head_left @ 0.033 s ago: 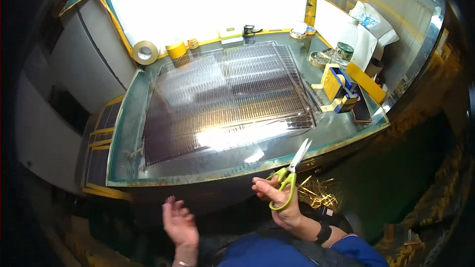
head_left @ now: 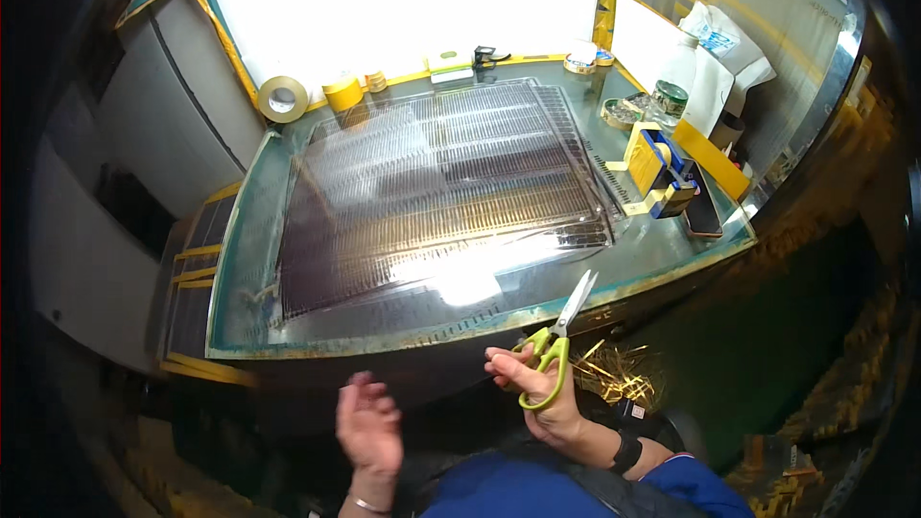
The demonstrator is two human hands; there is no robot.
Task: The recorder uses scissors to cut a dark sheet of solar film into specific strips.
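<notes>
My right hand (head_left: 549, 397) holds a pair of scissors (head_left: 560, 328) with light green handles, thumb and fingers at the loops. Their metal blades point up and away, nearly together, over the table's front edge. To the left, my left hand (head_left: 371, 430) is raised in front of the table, empty, palm turned up and fingers loosely bent and apart. Both hands are apart from the tabletop. On the glass table (head_left: 251, 259), overlapping clear sheets (head_left: 480, 173) with rows of fine dark lines lie flat and slightly askew.
Along the back stand a wide tape roll (head_left: 283, 99), a yellow roll (head_left: 342, 93) and a black clip (head_left: 490, 58). At right are a tape dispenser (head_left: 658, 173), a phone (head_left: 703, 216) and a jar (head_left: 670, 96). Yellow scraps (head_left: 614, 374) lie below the front edge.
My left hand has moved to the right, closer to my right hand. The scissors have shifted slightly to the left in my right hand.
</notes>
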